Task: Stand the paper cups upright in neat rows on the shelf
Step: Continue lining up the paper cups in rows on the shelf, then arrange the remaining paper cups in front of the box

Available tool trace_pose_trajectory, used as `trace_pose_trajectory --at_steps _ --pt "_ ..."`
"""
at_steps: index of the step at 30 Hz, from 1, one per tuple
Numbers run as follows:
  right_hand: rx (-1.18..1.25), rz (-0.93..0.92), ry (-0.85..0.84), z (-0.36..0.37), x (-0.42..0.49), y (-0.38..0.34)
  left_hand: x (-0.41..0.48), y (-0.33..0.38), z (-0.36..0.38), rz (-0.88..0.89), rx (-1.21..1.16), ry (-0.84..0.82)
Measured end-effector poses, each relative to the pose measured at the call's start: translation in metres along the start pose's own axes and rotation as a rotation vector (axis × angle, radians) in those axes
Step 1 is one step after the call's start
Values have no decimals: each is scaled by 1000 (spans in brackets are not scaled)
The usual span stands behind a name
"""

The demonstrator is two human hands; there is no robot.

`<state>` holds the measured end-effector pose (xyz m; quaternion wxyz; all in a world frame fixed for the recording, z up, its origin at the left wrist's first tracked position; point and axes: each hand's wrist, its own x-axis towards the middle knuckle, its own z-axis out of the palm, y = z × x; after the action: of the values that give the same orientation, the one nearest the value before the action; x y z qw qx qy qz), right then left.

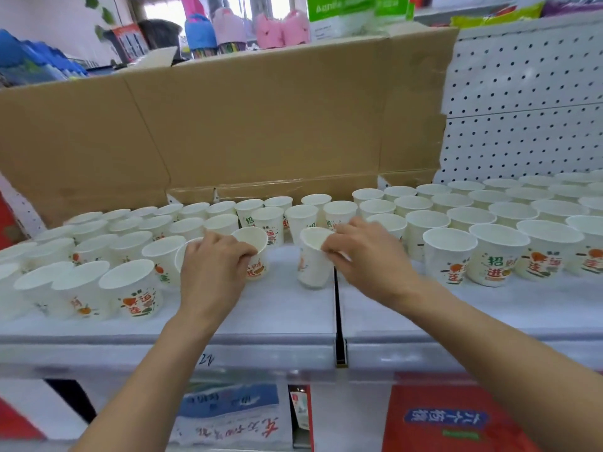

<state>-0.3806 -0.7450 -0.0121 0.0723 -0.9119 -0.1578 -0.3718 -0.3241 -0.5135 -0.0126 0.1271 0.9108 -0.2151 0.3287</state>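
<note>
Head cam: two paper cups in hand, both at the front of the centre gap.

- Left cup [255,269]: on or just off the shelf [277,311], tipped slightly. My left hand [212,265] is over it, fingers curled on the near rim. A second rim shows behind that hand; can't tell if I'm touching it.
- Right cup [310,265]: just left of the black divider strip [337,305], leaning a bit. My right hand [365,256] pinches its rim between thumb and fingertips.
- Can't tell whether either base is fully seated.

Progress, my read: mostly done.
- Left block of cups [130,288]: all upright, but the rows are ragged and the front ones crowd each other.
- Right block of cups [496,256]: upright, cleaner rows running back to the pegboard [522,109].
- Centre back cups [300,216]: standing in front of the cardboard sheet [248,119], spacing looser than on the right.

Left to do:
- Seat these two level.
- Close the centre front gap.
- Square up the left block.
- No tipped or loose cups in view, so I can't tell how many are left to place.

Below the shelf there's a red pack [456,419] and other packaged goods. Stock above the cardboard is too blurred to name.
</note>
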Motion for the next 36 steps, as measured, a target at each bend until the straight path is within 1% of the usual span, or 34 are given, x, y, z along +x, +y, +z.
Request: trace_pose_trajectory --at_steps 4,6,10,14,20,24,29,33,36 --pt "-65 119 -80 -51 -29 34 -5 24 -4 37 -154 43" --pt "-88 156 -129 -63 -36 43 -7 41 -6 53 -233 60" --pt "-105 177 -178 -67 -40 49 -10 67 -6 131 -364 90" --pt "-74 201 -204 -65 -43 50 -12 83 -7 162 -418 79" --pt "-105 225 -246 -68 -44 54 -18 91 -2 89 -471 8" --pt "-68 186 -181 -65 -39 44 -19 98 2 36 -495 -32" --pt "-75 179 -243 -63 -33 44 -18 102 3 17 -537 -65" --pt "-67 175 -246 -71 -36 53 -16 98 4 -22 -545 -108" --pt "-107 152 -237 -73 -37 55 -16 97 5 -32 -570 -135"
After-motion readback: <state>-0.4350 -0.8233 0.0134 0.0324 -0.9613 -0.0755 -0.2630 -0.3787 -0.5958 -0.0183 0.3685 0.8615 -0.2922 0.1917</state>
